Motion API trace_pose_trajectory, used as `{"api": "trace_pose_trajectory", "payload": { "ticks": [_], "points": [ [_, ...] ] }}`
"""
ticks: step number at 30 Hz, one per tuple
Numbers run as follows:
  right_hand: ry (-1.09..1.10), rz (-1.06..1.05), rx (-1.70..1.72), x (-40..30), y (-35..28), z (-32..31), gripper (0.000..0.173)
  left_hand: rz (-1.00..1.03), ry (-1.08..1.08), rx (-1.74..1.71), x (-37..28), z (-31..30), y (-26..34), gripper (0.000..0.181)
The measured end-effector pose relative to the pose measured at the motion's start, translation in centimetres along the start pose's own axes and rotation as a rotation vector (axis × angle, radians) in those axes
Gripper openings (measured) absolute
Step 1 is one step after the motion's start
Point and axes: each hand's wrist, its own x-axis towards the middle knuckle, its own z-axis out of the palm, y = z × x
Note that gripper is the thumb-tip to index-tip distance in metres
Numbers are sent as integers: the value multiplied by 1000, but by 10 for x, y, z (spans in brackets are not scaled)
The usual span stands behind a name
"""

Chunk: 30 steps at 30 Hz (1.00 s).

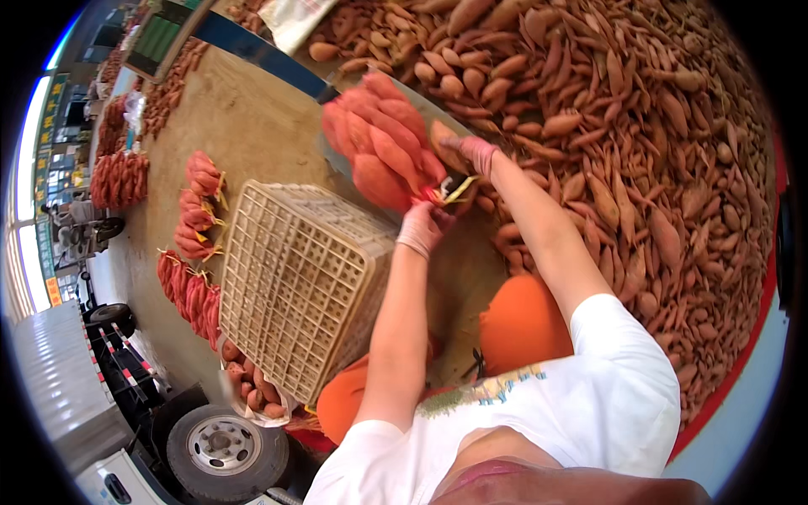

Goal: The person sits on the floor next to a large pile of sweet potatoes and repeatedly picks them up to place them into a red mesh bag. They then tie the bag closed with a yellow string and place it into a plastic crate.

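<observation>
A full red mesh bag of sweet potatoes [379, 139] lies on the metal platform of a scale [334, 154]. My left hand [424, 226], in a thin pale glove, grips the bag's gathered neck. A yellow tie [461, 190] sticks out beside that neck. My right hand [478, 153], gloved in pink, has its fingers on a loose sweet potato [444, 140] right beside the bag. The underside of that potato is hidden.
A large heap of sweet potatoes [568, 120] spreads along the right. An upturned-looking plastic crate [290, 284] stands left of my knees. Beyond it are filled red bags [201, 214] and a sack of potatoes [255, 385]. The scale's blue post [262, 53] rises ahead. A truck wheel [221, 445] is at lower left.
</observation>
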Motion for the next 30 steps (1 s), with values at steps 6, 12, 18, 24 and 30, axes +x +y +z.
{"api": "trace_pose_trajectory", "payload": {
  "ticks": [6,12,18,24,30],
  "points": [
    [-408,-171,655,-13,60,-29,40,643,25,298,-4,-23,-1,27],
    [-317,-3,903,-38,94,-11,36,749,-128,221,-69,34,6,25],
    [-488,159,1334,1,66,61,45,1021,-207,399,-115,64,67,25],
    [-796,-375,1217,-56,-25,118,43,987,-360,401,-177,85,102,25],
    [-844,-353,1144,-171,-31,87,46,1000,-592,534,-250,89,82,32]
  ]
}}
